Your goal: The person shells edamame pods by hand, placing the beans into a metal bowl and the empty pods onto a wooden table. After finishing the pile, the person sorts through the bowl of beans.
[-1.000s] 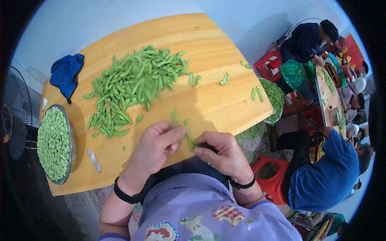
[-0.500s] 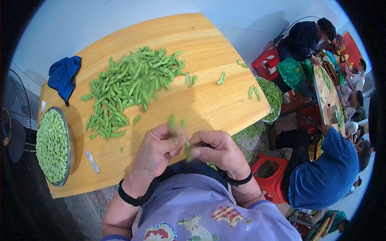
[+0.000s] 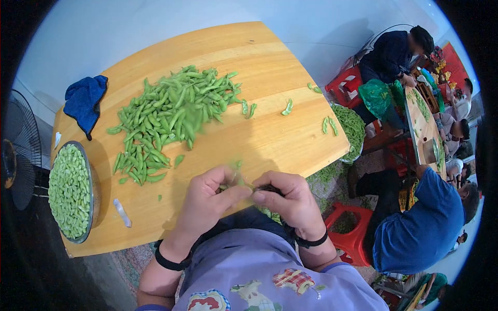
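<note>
Both hands meet over the front edge of the wooden table [image 3: 275, 140]. My left hand [image 3: 210, 194] is closed around green pods, partly blurred, with a bit of green sticking up above the fingers. My right hand [image 3: 290, 199] is pinched shut beside it, its fingertips close to the left thumb; a small dark thing shows between its fingers, too unclear to name. Beyond the hands lies a large heap of green pods [image 3: 171, 109]. A metal bowl full of shelled beans [image 3: 70, 192] stands at the left table edge. Several opened pods [image 3: 288, 107] lie to the right.
A blue cloth [image 3: 85, 101] and a pale strip [image 3: 122, 212] lie on the table's left part. A fan [image 3: 21, 140] stands beyond the left edge. At right are a red stool [image 3: 353, 236], a basin of pods [image 3: 350, 127] and people seated around another table [image 3: 423, 124].
The green pod that showed below the fingertips between my hands is no longer visible there. My left thumb now reaches further right toward my right hand. The view has shifted slightly.
</note>
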### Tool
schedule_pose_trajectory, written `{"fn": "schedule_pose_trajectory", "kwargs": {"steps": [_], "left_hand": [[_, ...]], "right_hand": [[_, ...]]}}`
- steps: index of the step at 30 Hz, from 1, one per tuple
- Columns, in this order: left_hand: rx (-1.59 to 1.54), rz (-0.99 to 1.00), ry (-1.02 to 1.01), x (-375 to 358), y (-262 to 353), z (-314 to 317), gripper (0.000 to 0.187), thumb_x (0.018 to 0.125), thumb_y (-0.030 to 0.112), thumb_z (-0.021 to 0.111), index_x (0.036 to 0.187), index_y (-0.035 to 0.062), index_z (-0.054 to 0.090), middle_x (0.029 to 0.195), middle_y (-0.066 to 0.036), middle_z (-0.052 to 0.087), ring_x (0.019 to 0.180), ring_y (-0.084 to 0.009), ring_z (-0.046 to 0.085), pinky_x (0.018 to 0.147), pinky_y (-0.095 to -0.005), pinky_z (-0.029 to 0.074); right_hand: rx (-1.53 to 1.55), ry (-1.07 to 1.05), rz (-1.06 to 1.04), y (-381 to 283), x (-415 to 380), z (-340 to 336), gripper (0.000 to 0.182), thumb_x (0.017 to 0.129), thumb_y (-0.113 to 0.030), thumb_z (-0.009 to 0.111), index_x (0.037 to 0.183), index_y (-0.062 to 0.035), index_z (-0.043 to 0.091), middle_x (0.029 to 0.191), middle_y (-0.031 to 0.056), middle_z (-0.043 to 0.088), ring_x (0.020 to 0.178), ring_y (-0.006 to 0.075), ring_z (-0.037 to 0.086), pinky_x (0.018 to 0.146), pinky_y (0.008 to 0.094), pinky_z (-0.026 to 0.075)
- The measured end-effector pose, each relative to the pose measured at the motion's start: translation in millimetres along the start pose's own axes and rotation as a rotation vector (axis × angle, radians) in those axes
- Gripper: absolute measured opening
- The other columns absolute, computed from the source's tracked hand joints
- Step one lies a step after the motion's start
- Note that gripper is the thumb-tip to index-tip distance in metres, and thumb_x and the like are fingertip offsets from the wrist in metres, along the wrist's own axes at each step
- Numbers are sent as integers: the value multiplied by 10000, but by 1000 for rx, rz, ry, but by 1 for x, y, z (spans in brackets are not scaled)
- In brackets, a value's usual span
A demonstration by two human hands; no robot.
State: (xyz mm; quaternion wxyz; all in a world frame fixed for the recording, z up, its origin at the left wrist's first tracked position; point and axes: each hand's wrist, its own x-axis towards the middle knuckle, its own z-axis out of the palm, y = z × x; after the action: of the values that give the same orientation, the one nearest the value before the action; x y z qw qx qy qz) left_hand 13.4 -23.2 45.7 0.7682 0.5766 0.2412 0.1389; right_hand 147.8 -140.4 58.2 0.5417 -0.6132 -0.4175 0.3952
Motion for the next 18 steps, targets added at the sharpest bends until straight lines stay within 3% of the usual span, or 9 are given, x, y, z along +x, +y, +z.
{"fn": "schedule_pose_trajectory", "kwargs": {"steps": [4, 7, 8, 10, 11, 14, 15, 16, 18], "left_hand": [[5, 121, 41, -1, -1, 8, 100, 791, 47, 611, 879, 26, 569, 779, 35, 555, 692, -20, 492, 570, -180, 398], [72, 141, 132, -1, -4, 9, 115, 794, 45, 605, 898, 13, 567, 808, 10, 563, 719, -43, 510, 602, -212, 426], [199, 241, 180, 1, -12, 8, 144, 790, 45, 604, 920, 15, 546, 795, -19, 566, 715, -77, 534, 608, -234, 437], [328, 339, 230, 1, -17, 6, 174, 787, 44, 602, 941, 16, 526, 783, -47, 569, 711, -111, 558, 615, -257, 449], [430, 366, 259, 0, -17, 5, 197, 781, 44, 603, 947, 21, 500, 769, -77, 564, 696, -165, 572, 612, -286, 454], [601, 387, 220, -6, -9, 5, 230, 769, 48, 607, 943, 33, 458, 746, -114, 556, 677, -257, 583, 599, -334, 458], [671, 387, 160, -8, -4, 6, 240, 764, 52, 611, 935, 41, 442, 737, -123, 553, 672, -296, 580, 589, -352, 457], [669, 387, 153, -10, 2, 7, 240, 764, 52, 611, 935, 41, 442, 737, -123, 553, 672, -296, 580, 589, -352, 457], [741, 376, 72, -13, 9, 7, 224, 753, 46, 622, 899, 41, 452, 735, -116, 553, 664, -302, 577, 568, -363, 452]], "right_hand": [[540, -80, 306, 11, 1, -4, 144, 813, -81, 593, 923, 10, 576, 651, -37, 504, 570, 69, 457, 500, 225, 377], [583, -47, 298, 14, 1, 4, 191, 816, -86, 588, 983, 2, 560, 674, -35, 505, 580, 55, 446, 499, 202, 360], [583, -48, 299, 16, 1, 6, 191, 816, -86, 588, 983, 2, 560, 674, -35, 505, 580, 55, 446, 499, 202, 360], [-1, 109, 2, 18, 1, 10, 222, 818, -99, 587, 1019, -12, 552, 716, -27, 518, 564, 31, 417, 475, 178, 325], [1, 107, 4, 15, 1, 9, 222, 818, -99, 587, 1019, -12, 552, 716, -27, 518, 564, 31, 417, 475, 178, 325], [128, 62, 90, 2, 5, -6, 307, 787, -64, 603, 1077, 3, 526, 709, -20, 496, 543, 22, 392, 466, 167, 289], [195, -89, 218, 0, 8, -13, 309, 785, -67, 604, 1075, 4, 524, 709, -19, 497, 560, 23, 403, 480, 164, 307], [262, -241, 345, -2, 10, -18, 312, 783, -71, 605, 1074, 5, 522, 709, -19, 499, 577, 24, 414, 495, 160, 326], [297, -231, 365, -4, 10, -16, 251, 786, -57, 593, 1023, 13, 548, 731, -9, 528, 638, 41, 457, 557, 173, 374]]}}
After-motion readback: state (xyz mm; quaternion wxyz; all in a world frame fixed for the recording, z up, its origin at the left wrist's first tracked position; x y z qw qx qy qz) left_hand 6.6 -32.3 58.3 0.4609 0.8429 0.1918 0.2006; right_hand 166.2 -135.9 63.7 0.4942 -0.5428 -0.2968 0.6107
